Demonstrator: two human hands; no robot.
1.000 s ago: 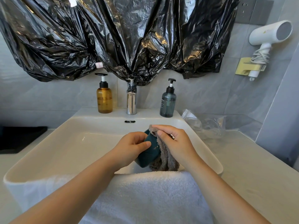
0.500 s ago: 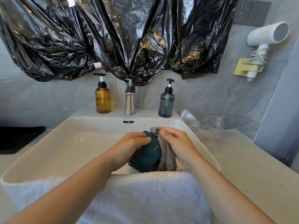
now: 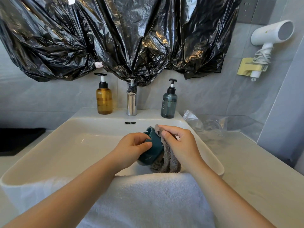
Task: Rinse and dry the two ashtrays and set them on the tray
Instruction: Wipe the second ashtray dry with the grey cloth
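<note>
A: Position of the ashtray (image 3: 154, 149)?

B: Over the near right part of the sink (image 3: 70, 129), held on edge, clear of the basin floor. Teal, glazed, notched rim uppermost. Only one in view; second not seen.

A: Hands?

B: Left hand (image 3: 132, 146) grips it, with fingers curled over the rim at a notch and thumb on the outer wall. Right hand (image 3: 180, 143) pinches a grey cloth (image 3: 169, 162) between thumb and fingers and presses it to the ashtray's right side. The rest of the cloth hangs down.

A: Handling?

B: Judged ceramic: rigid, some heft for its size, likely to chip if knocked on the basin. Glaze probably slick while wet. Best hold looks like rim and wall, a notch giving the fingers a stop. Cloth is soft and limp, no support of its own.

A: Containers?

B: Ashtray's bowl is hidden by the hands, contents not visible. Sink shows no standing water; no stream seen from the faucet (image 3: 132, 102). Amber pump bottle (image 3: 104, 102) left of the faucet, blue-grey pump bottle (image 3: 169, 104) right of it. Both translucent, fill levels unclear. Crumpled clear plastic bag (image 3: 207, 127) on the counter right of the sink, contents indistinct.

A: Landing spot?

B: Black tray (image 3: 21, 139) on the counter at far left, well apart from the hands; probably the destination. White towel (image 3: 148, 199) is draped over the sink's near rim.
</note>
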